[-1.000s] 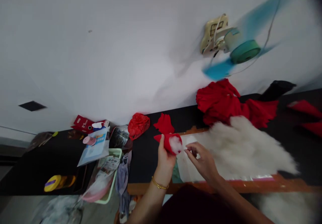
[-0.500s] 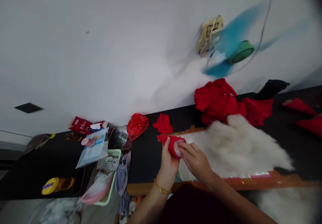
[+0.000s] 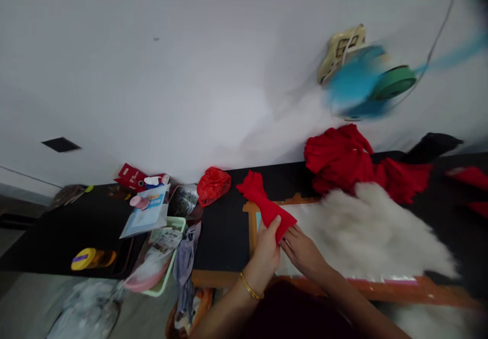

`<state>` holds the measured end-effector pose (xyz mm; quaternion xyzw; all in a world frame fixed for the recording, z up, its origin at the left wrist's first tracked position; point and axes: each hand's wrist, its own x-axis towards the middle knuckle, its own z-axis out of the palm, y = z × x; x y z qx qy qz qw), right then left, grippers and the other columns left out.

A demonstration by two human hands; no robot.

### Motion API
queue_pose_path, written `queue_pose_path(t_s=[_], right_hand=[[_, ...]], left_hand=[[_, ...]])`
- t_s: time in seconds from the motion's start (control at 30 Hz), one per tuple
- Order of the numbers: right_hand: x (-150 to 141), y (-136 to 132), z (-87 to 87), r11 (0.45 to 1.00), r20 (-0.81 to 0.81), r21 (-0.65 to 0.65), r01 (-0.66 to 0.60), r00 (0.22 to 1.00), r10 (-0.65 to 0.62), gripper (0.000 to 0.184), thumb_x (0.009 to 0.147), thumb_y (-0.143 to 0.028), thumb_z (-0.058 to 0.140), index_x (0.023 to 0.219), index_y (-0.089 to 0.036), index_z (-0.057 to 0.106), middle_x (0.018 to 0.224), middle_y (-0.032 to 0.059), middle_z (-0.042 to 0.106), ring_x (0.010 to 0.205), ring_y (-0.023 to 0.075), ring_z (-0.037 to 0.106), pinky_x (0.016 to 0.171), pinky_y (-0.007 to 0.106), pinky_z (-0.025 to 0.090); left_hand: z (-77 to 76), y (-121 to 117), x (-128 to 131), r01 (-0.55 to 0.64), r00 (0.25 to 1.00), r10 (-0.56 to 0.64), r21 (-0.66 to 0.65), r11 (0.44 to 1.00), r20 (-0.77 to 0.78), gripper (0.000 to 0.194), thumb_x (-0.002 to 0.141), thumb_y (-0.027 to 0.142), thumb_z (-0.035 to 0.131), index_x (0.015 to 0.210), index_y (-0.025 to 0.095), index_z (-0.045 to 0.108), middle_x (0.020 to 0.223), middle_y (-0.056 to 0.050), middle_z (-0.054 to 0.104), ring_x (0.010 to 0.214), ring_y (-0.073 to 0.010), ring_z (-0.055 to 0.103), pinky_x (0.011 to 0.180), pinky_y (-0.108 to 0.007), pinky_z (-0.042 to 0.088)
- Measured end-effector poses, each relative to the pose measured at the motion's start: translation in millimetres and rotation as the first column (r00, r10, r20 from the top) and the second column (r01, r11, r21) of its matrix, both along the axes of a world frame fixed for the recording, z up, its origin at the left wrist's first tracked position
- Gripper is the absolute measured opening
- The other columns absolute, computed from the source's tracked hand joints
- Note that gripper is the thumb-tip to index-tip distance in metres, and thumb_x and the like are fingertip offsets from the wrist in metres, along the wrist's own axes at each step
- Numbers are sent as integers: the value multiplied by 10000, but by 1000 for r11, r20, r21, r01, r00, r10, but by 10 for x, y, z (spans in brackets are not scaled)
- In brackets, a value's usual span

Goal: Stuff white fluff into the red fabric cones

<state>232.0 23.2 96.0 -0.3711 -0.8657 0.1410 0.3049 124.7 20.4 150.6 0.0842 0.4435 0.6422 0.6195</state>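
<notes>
A red cloth cone [image 3: 277,215] is held tilted over the white-covered board, its narrow tip pointing up and left. My left hand [image 3: 269,242] is closed on its lower left side, with the thumb lying across the cloth. At the wide end, my right hand [image 3: 302,250] is closed on the cone's edge, its fingertips partly hidden behind the cloth. No white shows at the cone's mouth from here. Just beyond the tip lies another small red cloth piece [image 3: 251,181], which the cone seems to overlap. A large heap of white stuffing [image 3: 377,232] lies right of my hands.
Red cloth [image 3: 339,156] is piled behind the stuffing. A fan [image 3: 394,82] spins on the wall above. Left stand a red plastic bag [image 3: 213,185], a pale green basket [image 3: 182,222] and a yellow-lidded jar [image 3: 84,258]. White stuffing also shows below the table's front edge.
The red cone has turned, so its smooth side shows and the white stuffing at its mouth is out of sight. My right hand has shifted to its lower right edge. The view has swung left.
</notes>
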Motion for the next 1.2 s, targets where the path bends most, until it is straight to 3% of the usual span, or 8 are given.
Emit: queue_pose_path(t_s=[0.27,0.4,0.57,0.73,0.9,1.07,1.13,1.2], right_hand=[[99,21,-35,992,280,-96,-85,954,109,262,921,-144,479,746,-178,671,695,74,685,661,206,658,668,322,557],[188,-39,33,995,117,-76,-68,990,77,255,970,-170,437,1016,-177,688,987,112,744,864,214,725,741,322,597],[334,-161,71,999,-114,12,-31,993,32,442,965,-97,421,1367,-239,538,1385,111,623,1221,196,638,958,345,582],[208,-95,89,994,14,100,-45,999,44,478,915,-73,429,1356,-202,563,1357,123,643,1163,220,661,926,366,599],[147,3,58,993,196,112,33,979,-54,287,869,-60,490,1032,-201,681,1161,111,721,939,251,689,702,352,618],[192,-48,49,999,-18,-17,39,999,-39,278,933,-129,466,1107,-205,668,1199,108,705,1008,235,678,824,366,593],[145,-66,87,976,-204,-205,70,973,-112,254,964,-223,474,1136,-195,659,1107,105,730,890,209,694,789,342,586],[61,-65,143,875,-338,-482,52,910,-240,233,968,-348,501,970,-188,670,817,51,722,645,168,639,627,293,552]], left_hand=[[-41,-85,51,71,997,-72,-57,996,-12,468,563,282,906,959,135,703,866,-82,750,810,-221,707,877,-357,520],[-70,-12,-85,114,985,-96,-121,986,145,341,623,314,884,844,129,701,805,-77,746,771,-196,700,829,-312,530],[-154,135,-329,141,955,-74,-220,965,288,289,750,360,791,839,107,683,764,-78,745,649,-173,681,687,-292,550],[-131,146,-276,159,950,-86,-226,961,300,256,778,351,772,805,112,684,747,-69,726,637,-153,667,650,-251,531],[-118,111,-139,135,967,-68,-267,954,246,178,797,261,756,827,100,684,783,-79,719,630,-135,644,649,-240,514],[-235,107,-129,58,987,-18,-253,966,157,222,732,291,811,821,140,674,794,-71,720,707,-171,674,755,-286,529],[-270,78,-97,20,996,-3,-192,981,87,322,691,337,842,896,149,680,807,-64,723,741,-196,688,756,-303,529],[-278,30,-31,7,999,1,-155,988,48,434,666,370,858,1001,164,675,823,-49,722,743,-197,685,708,-287,519]])
